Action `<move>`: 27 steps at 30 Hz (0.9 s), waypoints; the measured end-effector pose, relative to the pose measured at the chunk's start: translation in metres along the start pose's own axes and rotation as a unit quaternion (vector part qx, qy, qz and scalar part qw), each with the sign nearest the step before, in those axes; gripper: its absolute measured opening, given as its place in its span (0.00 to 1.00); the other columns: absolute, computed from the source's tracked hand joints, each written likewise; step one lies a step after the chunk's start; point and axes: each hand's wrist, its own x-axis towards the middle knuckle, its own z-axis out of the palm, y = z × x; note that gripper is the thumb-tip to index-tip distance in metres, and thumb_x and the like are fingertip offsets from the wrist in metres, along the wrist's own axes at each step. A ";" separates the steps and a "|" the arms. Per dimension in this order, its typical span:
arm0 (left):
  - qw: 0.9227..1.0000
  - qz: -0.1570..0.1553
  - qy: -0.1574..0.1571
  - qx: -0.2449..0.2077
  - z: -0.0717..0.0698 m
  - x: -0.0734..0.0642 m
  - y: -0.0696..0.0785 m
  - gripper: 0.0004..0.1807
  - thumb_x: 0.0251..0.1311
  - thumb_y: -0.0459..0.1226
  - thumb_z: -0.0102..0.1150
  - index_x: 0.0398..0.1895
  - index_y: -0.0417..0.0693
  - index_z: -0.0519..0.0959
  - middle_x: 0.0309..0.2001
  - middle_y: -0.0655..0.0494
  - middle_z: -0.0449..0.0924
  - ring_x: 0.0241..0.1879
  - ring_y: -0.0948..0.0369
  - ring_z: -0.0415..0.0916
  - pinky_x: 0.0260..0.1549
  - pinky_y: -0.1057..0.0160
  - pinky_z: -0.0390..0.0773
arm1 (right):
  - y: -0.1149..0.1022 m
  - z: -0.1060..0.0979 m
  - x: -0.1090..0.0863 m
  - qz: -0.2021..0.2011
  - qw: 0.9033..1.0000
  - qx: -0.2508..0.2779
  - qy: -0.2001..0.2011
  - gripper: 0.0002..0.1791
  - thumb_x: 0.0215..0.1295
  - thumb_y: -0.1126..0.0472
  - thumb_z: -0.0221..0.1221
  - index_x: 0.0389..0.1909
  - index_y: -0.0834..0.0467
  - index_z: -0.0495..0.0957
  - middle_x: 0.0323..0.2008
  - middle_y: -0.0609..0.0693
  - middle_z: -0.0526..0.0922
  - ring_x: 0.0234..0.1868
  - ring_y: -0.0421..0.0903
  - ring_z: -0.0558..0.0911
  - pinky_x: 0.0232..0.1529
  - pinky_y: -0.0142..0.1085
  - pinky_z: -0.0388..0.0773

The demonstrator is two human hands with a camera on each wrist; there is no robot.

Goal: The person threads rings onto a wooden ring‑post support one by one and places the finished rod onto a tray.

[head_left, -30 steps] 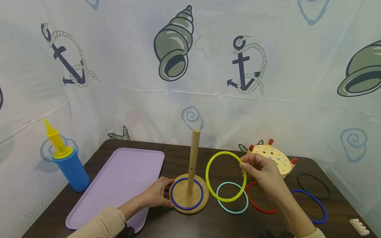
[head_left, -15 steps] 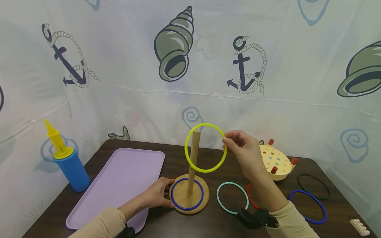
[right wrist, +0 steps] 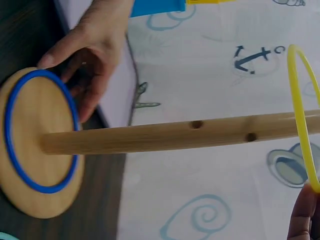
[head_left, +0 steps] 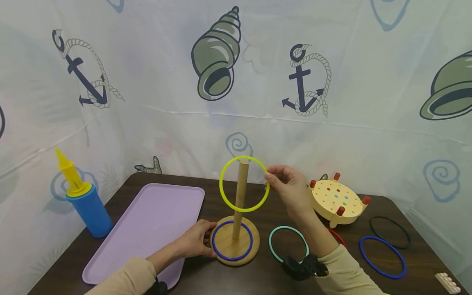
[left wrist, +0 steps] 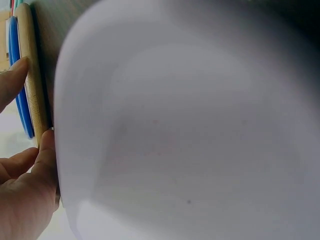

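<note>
Head view: the right hand (head_left: 289,189) pinches the yellow ring (head_left: 243,184) at its right edge between thumb and fingertips, so this grip is closed on the ring. The ring is held upright at the top of the wooden post (head_left: 239,199), whose tip shows inside the loop. In the right wrist view the yellow ring (right wrist: 303,116) crosses the post (right wrist: 175,133) near its free end; whether ring and post touch cannot be told.

The left hand (head_left: 194,243) rests on the bench (head_left: 265,278) against the left edge of the round wooden base (head_left: 234,259), its fingers curled round the rim. In the left wrist view a fingertip and the thumb lie on the rim of the base (left wrist: 31,75), so this grip holds the base. A blue ring (head_left: 232,241) lies flat on the base around the foot of the post.

On the bench to the right of the base lie a teal ring (head_left: 289,244), a red ring (head_left: 337,237) partly hidden behind the right forearm, a second blue ring (head_left: 383,257) and a black ring (head_left: 389,232). A round wooden peg board (head_left: 335,200) with red pegs stands behind them. A lilac tray (head_left: 147,229) lies to the left of the base, and a blue pump with a yellow top (head_left: 82,198) stands at the far left.
</note>
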 end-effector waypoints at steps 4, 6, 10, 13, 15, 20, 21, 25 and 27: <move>1.000 0.004 0.002 0.002 0.000 0.001 0.000 0.46 0.35 0.31 0.76 0.60 0.22 0.63 0.51 0.37 0.65 0.49 0.48 0.71 0.44 0.59 0.81 | 0.021 0.004 -0.004 0.021 0.999 -0.026 -0.016 0.10 0.61 0.68 0.60 0.40 0.70 0.77 0.26 0.47 0.79 0.28 0.38 0.77 0.30 0.27 0.78; 1.000 0.004 0.002 0.005 0.000 0.001 -0.001 0.46 0.35 0.32 0.76 0.60 0.23 0.64 0.52 0.37 0.65 0.49 0.48 0.71 0.44 0.60 0.81 | 0.035 0.006 -0.006 0.035 0.998 -0.044 -0.022 0.09 0.60 0.68 0.61 0.39 0.70 0.78 0.25 0.48 0.79 0.27 0.38 0.77 0.29 0.26 0.78; 1.000 0.007 0.001 0.007 0.000 0.001 -0.002 0.46 0.36 0.32 0.76 0.60 0.25 0.64 0.52 0.37 0.65 0.49 0.49 0.71 0.44 0.61 0.81 | 0.064 0.011 -0.012 0.064 0.995 -0.075 -0.024 0.07 0.58 0.70 0.62 0.35 0.69 0.79 0.23 0.49 0.79 0.23 0.38 0.76 0.25 0.27 0.78; 1.000 0.011 0.001 0.011 0.000 0.002 -0.002 0.45 0.35 0.32 0.76 0.59 0.25 0.65 0.51 0.38 0.65 0.48 0.49 0.72 0.43 0.59 0.81 | 0.084 0.014 -0.016 0.092 0.991 -0.092 -0.027 0.04 0.57 0.70 0.62 0.33 0.68 0.80 0.22 0.51 0.79 0.22 0.39 0.76 0.25 0.32 0.81; 1.000 0.011 0.001 0.013 0.001 0.002 -0.002 0.45 0.35 0.32 0.77 0.59 0.24 0.65 0.50 0.39 0.66 0.48 0.49 0.72 0.43 0.58 0.81 | 0.094 0.015 -0.019 0.109 0.988 -0.106 -0.032 0.04 0.57 0.70 0.62 0.32 0.67 0.81 0.22 0.51 0.79 0.22 0.40 0.76 0.27 0.36 0.83; 1.000 0.000 -0.002 0.008 0.001 0.002 -0.001 0.45 0.35 0.32 0.77 0.60 0.26 0.65 0.50 0.40 0.66 0.49 0.50 0.71 0.44 0.58 0.81 | 0.111 0.019 -0.024 0.125 0.980 -0.148 -0.049 0.04 0.57 0.68 0.62 0.31 0.66 0.81 0.22 0.51 0.80 0.21 0.40 0.77 0.27 0.40 0.84; 1.000 -0.002 -0.003 0.006 0.000 0.002 0.000 0.45 0.35 0.32 0.76 0.60 0.26 0.65 0.51 0.40 0.65 0.49 0.50 0.71 0.44 0.59 0.81 | 0.113 0.020 -0.025 0.125 0.979 -0.154 -0.053 0.04 0.57 0.68 0.63 0.31 0.66 0.81 0.22 0.51 0.80 0.21 0.40 0.77 0.26 0.39 0.84; 1.000 0.001 -0.001 0.009 0.000 0.002 0.000 0.45 0.35 0.32 0.76 0.59 0.25 0.65 0.51 0.39 0.65 0.49 0.49 0.71 0.44 0.59 0.81 | 0.118 0.023 -0.028 0.122 0.976 -0.167 -0.063 0.03 0.56 0.68 0.62 0.29 0.66 0.81 0.19 0.47 0.78 0.19 0.38 0.74 0.22 0.32 0.80; 1.000 0.006 0.001 0.011 0.000 0.002 0.000 0.45 0.35 0.31 0.76 0.59 0.24 0.65 0.50 0.39 0.66 0.48 0.49 0.71 0.43 0.59 0.81 | 0.119 0.025 -0.029 0.122 0.975 -0.174 -0.065 0.03 0.56 0.68 0.63 0.29 0.66 0.81 0.18 0.46 0.76 0.18 0.37 0.72 0.21 0.29 0.78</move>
